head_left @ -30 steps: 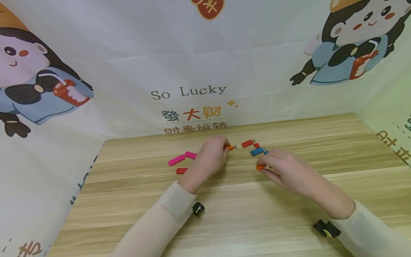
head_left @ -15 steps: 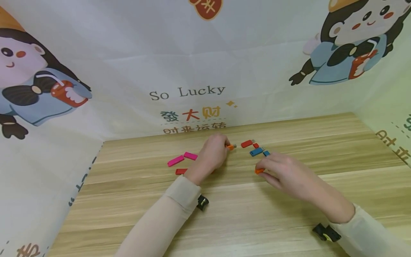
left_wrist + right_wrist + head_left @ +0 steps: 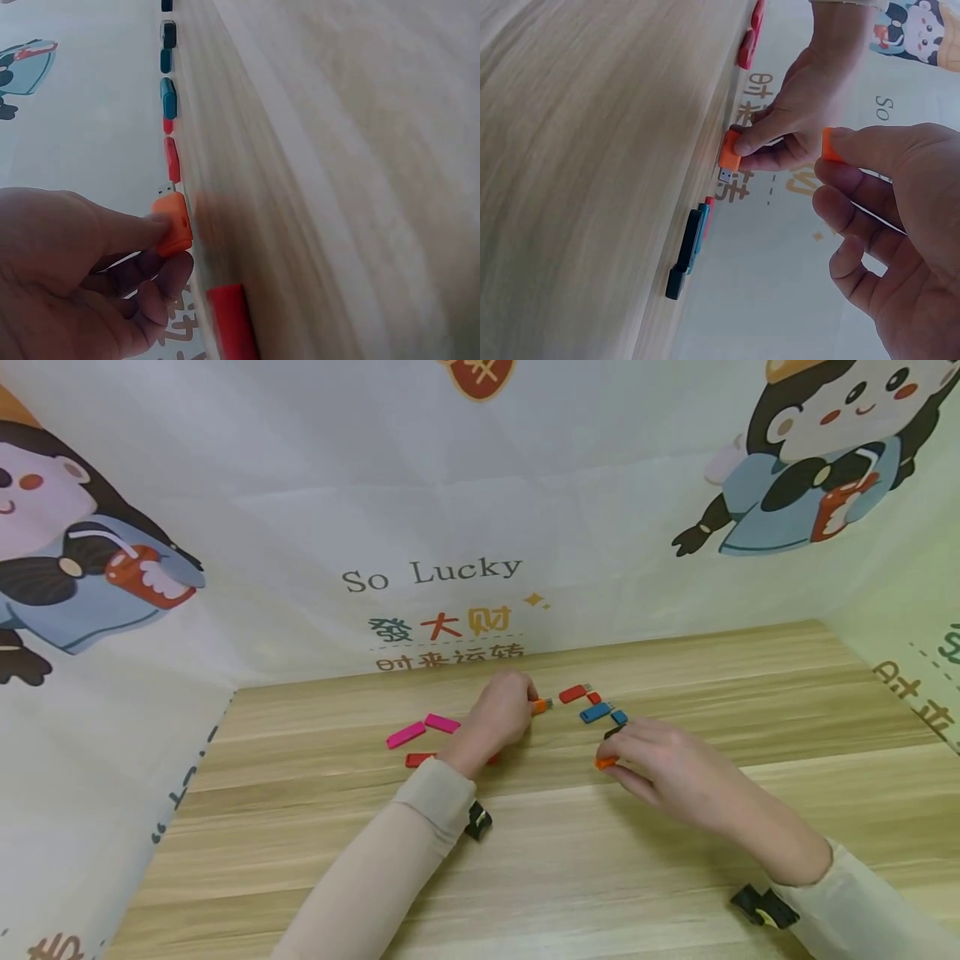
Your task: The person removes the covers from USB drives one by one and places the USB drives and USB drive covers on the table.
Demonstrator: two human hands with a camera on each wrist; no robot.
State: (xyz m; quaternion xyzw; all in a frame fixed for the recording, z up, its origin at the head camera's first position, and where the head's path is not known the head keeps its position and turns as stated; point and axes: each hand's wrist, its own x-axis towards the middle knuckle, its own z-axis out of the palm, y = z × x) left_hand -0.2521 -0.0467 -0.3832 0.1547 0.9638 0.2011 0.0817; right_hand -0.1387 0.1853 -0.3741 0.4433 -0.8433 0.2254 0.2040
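Note:
In the head view my left hand (image 3: 498, 714) pinches an orange USB flash drive (image 3: 540, 706), its metal plug bare and pointing right. The left wrist view shows thumb and fingers on the orange body (image 3: 174, 223). My right hand (image 3: 667, 764) pinches a small orange cap (image 3: 605, 763) between thumb and index finger, apart from the drive. Beyond the hands lie a red USB drive (image 3: 572, 694) with its red cap (image 3: 594, 698), and a blue USB drive (image 3: 596, 713) with its blue cap (image 3: 618, 717). A black USB drive (image 3: 689, 240) and black cap (image 3: 676, 282) are partly hidden by my right hand in the head view.
Left of my left hand lie two pink sticks (image 3: 406, 735) and a red stick (image 3: 420, 760), the red one partly covered by my arm. A printed cloth backdrop (image 3: 435, 527) rises behind the wooden table (image 3: 570, 877).
My right hand has drawn slightly toward me with the orange cap, and part of the black drive now shows beside it. My left forearm has shifted a little right; its grip is unchanged.

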